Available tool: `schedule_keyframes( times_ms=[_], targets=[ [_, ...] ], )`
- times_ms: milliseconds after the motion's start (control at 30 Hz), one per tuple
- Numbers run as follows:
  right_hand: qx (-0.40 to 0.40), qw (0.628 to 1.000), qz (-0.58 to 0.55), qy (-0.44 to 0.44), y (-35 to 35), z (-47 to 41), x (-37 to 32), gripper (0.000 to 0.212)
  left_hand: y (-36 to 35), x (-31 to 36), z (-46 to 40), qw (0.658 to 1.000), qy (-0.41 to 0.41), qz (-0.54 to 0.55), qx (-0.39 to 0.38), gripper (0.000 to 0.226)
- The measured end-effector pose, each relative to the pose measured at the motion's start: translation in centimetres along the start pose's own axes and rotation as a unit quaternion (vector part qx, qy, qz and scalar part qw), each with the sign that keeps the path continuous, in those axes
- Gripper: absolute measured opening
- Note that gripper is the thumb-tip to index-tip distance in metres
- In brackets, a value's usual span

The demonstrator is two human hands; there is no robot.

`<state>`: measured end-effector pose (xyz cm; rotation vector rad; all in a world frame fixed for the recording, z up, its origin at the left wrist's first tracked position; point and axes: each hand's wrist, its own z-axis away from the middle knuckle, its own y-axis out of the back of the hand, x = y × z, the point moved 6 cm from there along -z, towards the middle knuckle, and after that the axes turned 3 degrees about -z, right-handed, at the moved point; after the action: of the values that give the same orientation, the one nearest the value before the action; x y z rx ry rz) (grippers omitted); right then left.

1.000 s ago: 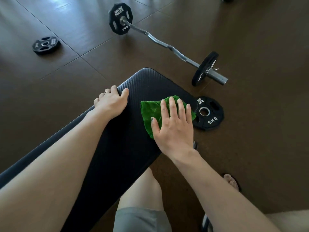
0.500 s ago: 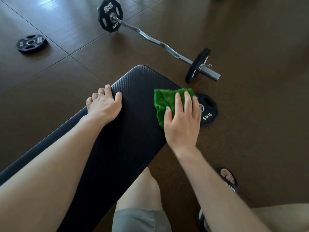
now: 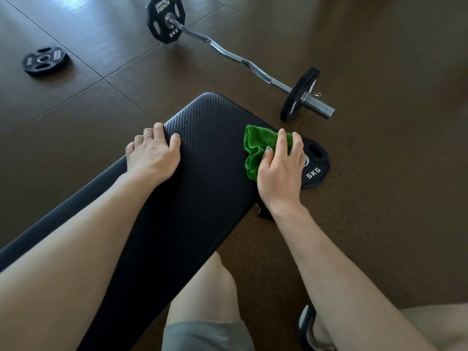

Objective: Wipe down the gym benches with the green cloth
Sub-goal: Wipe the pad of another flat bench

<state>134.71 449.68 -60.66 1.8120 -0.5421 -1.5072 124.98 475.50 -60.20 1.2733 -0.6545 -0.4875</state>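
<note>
Green cloth (image 3: 255, 148) bunched in right hand (image 3: 281, 171) at desk (image 3: 202, 173) edge, left hand (image 3: 152, 158) gripping opposite edge, "HAMMER STRENGTH 5KG" barbell plate (image 3: 166, 19) upper centre, "5KG" plate (image 3: 315, 165) beside cloth.

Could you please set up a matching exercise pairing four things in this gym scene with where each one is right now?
Things:
1. cloth
2. left hand
3. barbell
4. small plate

Places:
A. alone on the floor, far left
B. gripping the bench's left edge
C. on the floor beyond the bench's end
D. bunched under the right hand at the bench's right edge

Pairs: 1-D, 2-B, 3-C, 4-A
</note>
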Motion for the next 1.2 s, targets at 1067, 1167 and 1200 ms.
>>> schedule_keyframes(
  times_ms=[1067,1167,1200],
  targets=[
    [-0.200,0.898,0.291,0.261,-11.2,-9.9,-14.3,0.065,0.5,-0.5,-1.0,0.997,0.015,0.062,-0.048,0.054],
    [-0.215,0.893,0.271,0.289,-9.7,-7.3,-13.2,0.065,2.2,-2.3,-0.9,0.989,0.018,0.115,-0.092,0.053],
    [-0.220,0.890,0.263,0.302,-9.1,-5.6,-12.7,0.065,2.8,-3.5,-0.8,0.990,0.034,0.102,-0.093,0.052]
  ],
)
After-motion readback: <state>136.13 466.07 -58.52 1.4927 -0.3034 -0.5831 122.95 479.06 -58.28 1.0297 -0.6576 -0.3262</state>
